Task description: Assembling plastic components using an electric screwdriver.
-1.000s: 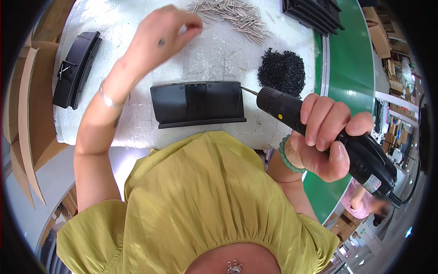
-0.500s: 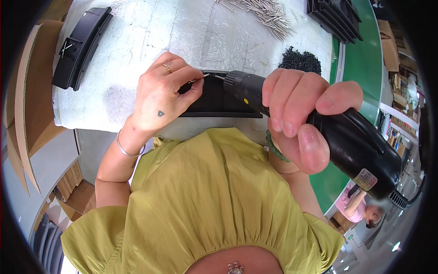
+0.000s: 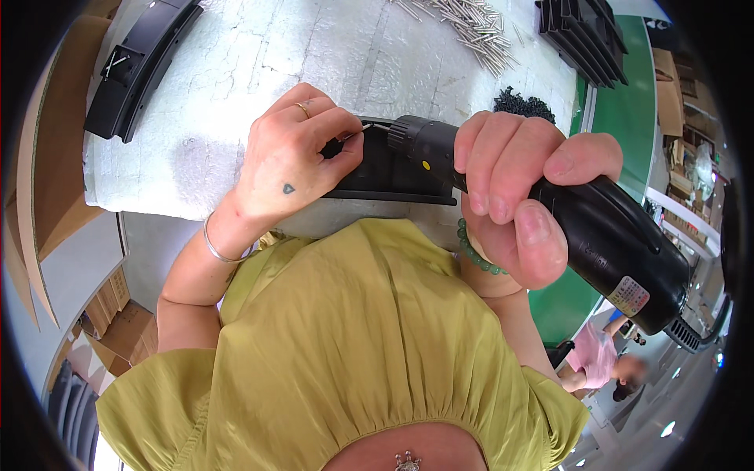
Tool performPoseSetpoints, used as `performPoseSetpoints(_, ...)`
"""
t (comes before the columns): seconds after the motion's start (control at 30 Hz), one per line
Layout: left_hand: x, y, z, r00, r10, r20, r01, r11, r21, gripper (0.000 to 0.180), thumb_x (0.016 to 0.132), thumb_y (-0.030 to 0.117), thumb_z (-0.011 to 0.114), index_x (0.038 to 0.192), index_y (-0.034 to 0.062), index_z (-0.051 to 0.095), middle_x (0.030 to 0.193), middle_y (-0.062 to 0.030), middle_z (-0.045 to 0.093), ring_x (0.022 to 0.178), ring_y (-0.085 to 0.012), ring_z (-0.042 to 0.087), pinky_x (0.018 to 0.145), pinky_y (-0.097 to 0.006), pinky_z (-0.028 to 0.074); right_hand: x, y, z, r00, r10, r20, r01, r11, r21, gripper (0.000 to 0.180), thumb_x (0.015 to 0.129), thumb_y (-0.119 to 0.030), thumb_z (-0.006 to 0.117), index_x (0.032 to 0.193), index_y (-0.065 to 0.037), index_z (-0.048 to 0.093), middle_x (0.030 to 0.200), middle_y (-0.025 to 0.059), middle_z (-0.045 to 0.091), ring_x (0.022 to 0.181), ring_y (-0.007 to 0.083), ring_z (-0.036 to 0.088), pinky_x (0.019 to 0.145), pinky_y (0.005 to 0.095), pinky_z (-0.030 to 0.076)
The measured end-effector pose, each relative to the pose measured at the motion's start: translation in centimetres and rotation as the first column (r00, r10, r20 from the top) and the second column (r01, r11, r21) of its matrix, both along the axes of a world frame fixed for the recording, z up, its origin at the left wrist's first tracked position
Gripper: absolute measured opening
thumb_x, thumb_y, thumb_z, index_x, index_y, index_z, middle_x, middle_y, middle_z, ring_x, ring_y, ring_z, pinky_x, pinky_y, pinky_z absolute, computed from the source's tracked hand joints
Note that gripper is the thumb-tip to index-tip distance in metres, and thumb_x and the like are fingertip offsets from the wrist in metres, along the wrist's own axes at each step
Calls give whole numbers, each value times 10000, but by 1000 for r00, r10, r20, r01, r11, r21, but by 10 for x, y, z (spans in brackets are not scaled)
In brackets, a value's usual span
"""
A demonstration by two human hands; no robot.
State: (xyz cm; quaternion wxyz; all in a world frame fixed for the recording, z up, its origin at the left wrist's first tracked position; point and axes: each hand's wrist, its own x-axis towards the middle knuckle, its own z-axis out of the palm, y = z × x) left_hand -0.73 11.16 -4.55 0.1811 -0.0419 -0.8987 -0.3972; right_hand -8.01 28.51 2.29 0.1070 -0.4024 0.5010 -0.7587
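My right hand (image 3: 514,177) is wrapped round a black corded electric screwdriver (image 3: 620,251), which lies slanted with its bit (image 3: 380,126) toward the left. In front of the bit, my left hand (image 3: 290,157) has thumb and forefinger pinched together on a small silver metal pin (image 3: 367,127), mostly hidden by the fingertips. The bit's end is at or very close to the pin; contact cannot be made out. Beneath both hands a long black plastic part (image 3: 404,177) lies at the near edge of the white-covered table (image 3: 228,86).
Loose silver pins (image 3: 475,35) lie at the far side, with a pile of small black screws (image 3: 525,104) nearer. Black plastic parts (image 3: 585,39) are stacked at far right. Another curved black part (image 3: 141,67) lies far left, beside cardboard (image 3: 63,149). A person in pink (image 3: 593,353) is at lower right.
My left hand has shifted slightly right and closer to the screwdriver bit, and less of the pin shows. The view has moved a little; the right hand keeps its grip.
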Motion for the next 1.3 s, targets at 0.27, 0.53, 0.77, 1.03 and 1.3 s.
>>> performPoseSetpoints(0.27, 2, 1, -11, 994, 46, -101, -44, 999, 17, 114, 629, 28, 688, 690, 94, 618, 648, -5, 575, 684, -194, 571, 563, -306, 485, 0, -6, 2, 1000, 31, -6, -30, 999, 29, 297, 789, -139, 558, 1043, -125, 404, 661, 4, 492, 558, 125, 452, 605, 318, 377)
performPoseSetpoints(0.53, 4, 0, -11, 995, 20, -95, -15, 999, 48, 121, 616, 40, 696, 698, 94, 625, 650, -12, 573, 674, -194, 572, 552, -308, 484, 0, -18, 10, 997, 73, -27, -69, 988, 135, 271, 786, -81, 576, 984, -112, 393, 649, 23, 489, 528, 131, 433, 568, 313, 384)
performPoseSetpoints(0.77, 3, 0, -13, 995, 7, -104, -1, 998, 57, 120, 619, 41, 699, 702, 89, 627, 660, -21, 584, 674, -202, 574, 559, -309, 486, 4, -29, 21, 1000, 17, -3, -15, 955, 296, 265, 779, -52, 577, 957, -87, 385, 643, 45, 489, 522, 133, 432, 537, 295, 388)
performPoseSetpoints(1.03, 4, 2, -1, 1000, -12, -16, 13, 999, 51, 116, 635, 8, 679, 705, 72, 612, 616, -24, 553, 675, -226, 563, 567, -315, 471, -9, -17, 11, 1000, -1, 13, -1, 985, 173, 312, 746, 30, 593, 973, -67, 403, 671, 69, 505, 542, 149, 475, 523, 298, 409)
performPoseSetpoints(1.3, 7, 11, 19, 973, -206, 106, 220, 965, -145, 638, 548, 101, 784, 1146, 83, 563, 1200, -111, 519, 1081, -313, 493, 905, -419, 412, -42, 43, 20, 875, -461, 145, 481, 860, -171, 269, 722, 14, 506, 988, 17, 470, 623, 85, 484, 498, 153, 436, 541, 317, 450)
